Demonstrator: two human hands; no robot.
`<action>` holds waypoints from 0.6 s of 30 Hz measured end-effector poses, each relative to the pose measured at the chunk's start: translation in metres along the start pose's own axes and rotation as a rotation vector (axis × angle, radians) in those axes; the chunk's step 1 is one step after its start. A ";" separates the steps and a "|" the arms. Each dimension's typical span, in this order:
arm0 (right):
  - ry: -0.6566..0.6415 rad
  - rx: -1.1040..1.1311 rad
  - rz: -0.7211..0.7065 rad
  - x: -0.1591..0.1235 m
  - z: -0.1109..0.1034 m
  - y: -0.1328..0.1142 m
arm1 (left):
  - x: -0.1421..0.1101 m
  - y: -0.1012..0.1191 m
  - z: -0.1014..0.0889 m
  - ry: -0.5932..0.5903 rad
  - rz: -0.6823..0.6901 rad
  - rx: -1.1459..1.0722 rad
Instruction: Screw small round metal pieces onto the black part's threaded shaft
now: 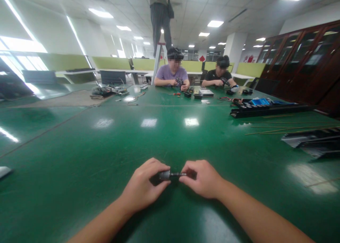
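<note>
At the lower centre of the frame, the left hand (145,184) grips a small grey cylinder (165,175) between thumb and fingers. A thin rod (177,174) extends from the cylinder toward the right, its far end pinched by the thumb and fingertips of the right hand (203,179). Both pieces lie roughly level, in line, in the gap between the hands.

The green table (127,140) gives room on both sides of the hands and ahead of them. At the left edge of the frame, well apart from the left hand, a pale object (4,172) is cut off by the border. On the right, the working room is bounded by metal frames (316,140) at the frame's edge, thin sticks (287,126) just beyond, and a long black tray (265,111) behind those.

Farther off, left of centre, a heap of parts and wires (106,91) rests near the edge of a brown board (66,98). At upper centre, two seated people, one in a purple shirt (170,74), one in a black shirt (212,75), handle dark objects at the table's far side. Behind them rises a ladder (156,64); dark wooden cabinets (305,59) line the upper right.
</note>
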State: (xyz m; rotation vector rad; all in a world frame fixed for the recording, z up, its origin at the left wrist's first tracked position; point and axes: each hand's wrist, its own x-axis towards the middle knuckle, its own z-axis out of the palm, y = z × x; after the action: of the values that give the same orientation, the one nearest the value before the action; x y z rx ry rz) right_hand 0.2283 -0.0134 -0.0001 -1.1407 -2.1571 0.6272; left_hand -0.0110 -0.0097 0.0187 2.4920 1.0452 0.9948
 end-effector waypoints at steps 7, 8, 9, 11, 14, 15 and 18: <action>-0.004 0.003 -0.003 0.000 -0.001 0.000 | -0.001 0.000 -0.001 0.018 0.010 0.002; -0.006 -0.002 0.000 0.000 -0.001 0.000 | -0.001 0.000 -0.001 0.018 0.009 0.003; -0.006 -0.005 0.002 0.000 -0.002 0.000 | -0.001 -0.001 -0.001 0.018 0.006 0.004; -0.007 -0.005 0.003 0.000 -0.002 0.000 | -0.002 -0.001 -0.001 0.017 0.005 0.006; -0.003 -0.007 0.000 0.000 -0.002 0.000 | -0.002 -0.002 0.000 0.012 0.004 0.009; -0.003 -0.010 -0.003 0.000 -0.002 0.000 | -0.002 -0.002 0.000 0.012 0.005 0.011; -0.006 -0.017 -0.007 0.000 -0.002 0.000 | -0.001 -0.001 -0.001 0.017 0.010 0.016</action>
State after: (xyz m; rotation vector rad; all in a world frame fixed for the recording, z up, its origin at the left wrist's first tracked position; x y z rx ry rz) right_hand 0.2299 -0.0133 0.0011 -1.1413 -2.1742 0.6109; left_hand -0.0125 -0.0094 0.0183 2.5085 1.0504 1.0160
